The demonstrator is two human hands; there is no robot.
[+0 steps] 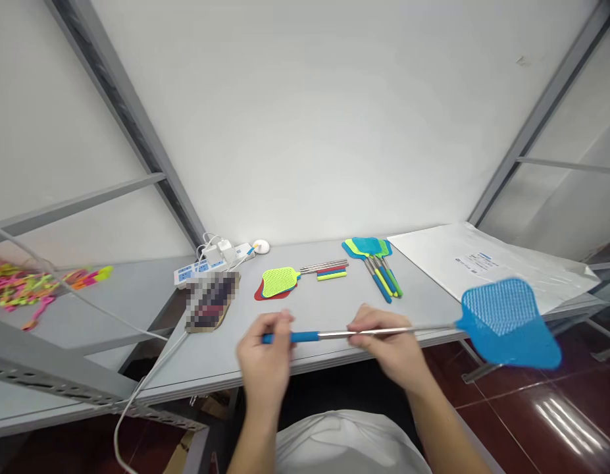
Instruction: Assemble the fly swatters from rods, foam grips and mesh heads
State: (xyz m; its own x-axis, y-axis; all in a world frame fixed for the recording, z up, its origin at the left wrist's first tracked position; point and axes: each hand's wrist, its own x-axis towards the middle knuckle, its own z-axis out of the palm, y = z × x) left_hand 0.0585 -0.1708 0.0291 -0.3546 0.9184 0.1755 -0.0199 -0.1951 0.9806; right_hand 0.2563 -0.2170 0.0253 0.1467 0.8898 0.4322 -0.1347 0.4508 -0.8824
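A blue fly swatter (pixel 509 324) with a metal rod is held level above the table's front edge, its perforated head out to the right. My left hand (pixel 266 352) is closed round the blue grip at its left end. My right hand (pixel 391 339) pinches the metal rod near its middle. Behind my left hand, a yellow-green swatter head (pixel 279 282) lies over a red one, with several metal rods (pixel 324 266) and coloured grips (pixel 331 275) beside it. A bunch of swatters (pixel 378 263) in blue, green and yellow-green lies farther back, right of centre.
A white plastic sheet or bag (pixel 447 257) with a label covers the table's right side. At the left back are a power strip (pixel 199 268) and a white round device (pixel 261 246). A white cable (pixel 156 368) hangs over the left edge. Bright coloured items (pixel 33 286) lie on the left shelf.
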